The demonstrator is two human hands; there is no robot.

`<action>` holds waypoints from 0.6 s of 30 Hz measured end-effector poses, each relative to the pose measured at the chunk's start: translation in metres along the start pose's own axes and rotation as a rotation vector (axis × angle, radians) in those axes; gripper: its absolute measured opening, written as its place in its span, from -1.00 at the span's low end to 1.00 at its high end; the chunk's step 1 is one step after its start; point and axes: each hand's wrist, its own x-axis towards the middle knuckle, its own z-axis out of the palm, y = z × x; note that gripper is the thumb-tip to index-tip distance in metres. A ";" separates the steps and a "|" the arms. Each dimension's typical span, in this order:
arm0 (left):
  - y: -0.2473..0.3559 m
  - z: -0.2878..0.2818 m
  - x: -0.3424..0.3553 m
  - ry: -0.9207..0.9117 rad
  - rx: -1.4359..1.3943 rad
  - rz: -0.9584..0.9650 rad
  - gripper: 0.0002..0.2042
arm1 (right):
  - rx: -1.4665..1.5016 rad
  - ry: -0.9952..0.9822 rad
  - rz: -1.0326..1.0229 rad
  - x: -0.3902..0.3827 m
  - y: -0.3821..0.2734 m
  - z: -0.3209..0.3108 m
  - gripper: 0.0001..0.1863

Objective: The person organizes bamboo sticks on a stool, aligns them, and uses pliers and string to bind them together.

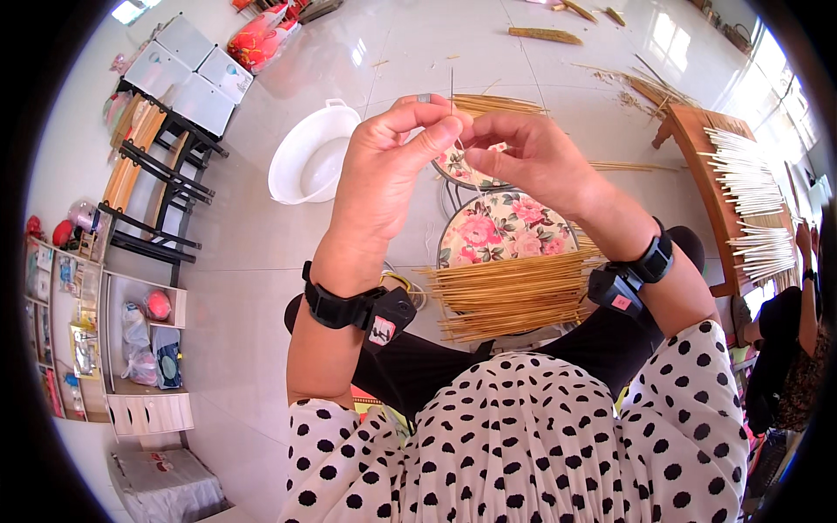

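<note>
My left hand is raised, with thumb and index finger pinched on a long thin needle that points upward. Beside it my right hand has its fingertips closed on a fine pale thread at the needle's lower part; whether the thread passes through the eye is too small to tell. Below my hands is a round flowered seat with a layer of thin straw-coloured sticks lying across its near part. A second flowered round top with more sticks lies beyond, partly hidden by my hands.
A white basin stands on the left floor, near stacked stools and shelves. At right, a wooden bench holds white sticks; a dark-clothed person is beside it. Bark scraps lie at the back.
</note>
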 end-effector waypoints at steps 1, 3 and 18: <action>-0.005 -0.001 0.001 -0.010 0.015 0.016 -0.88 | 0.015 -0.013 0.038 0.001 0.002 0.000 -0.72; -0.008 -0.002 0.001 0.008 -0.006 0.007 -0.87 | 0.051 -0.042 0.116 0.005 0.006 -0.001 -0.73; -0.036 -0.035 0.009 0.046 -0.308 -0.076 -0.84 | 0.277 -0.233 0.285 0.031 0.033 -0.027 -0.75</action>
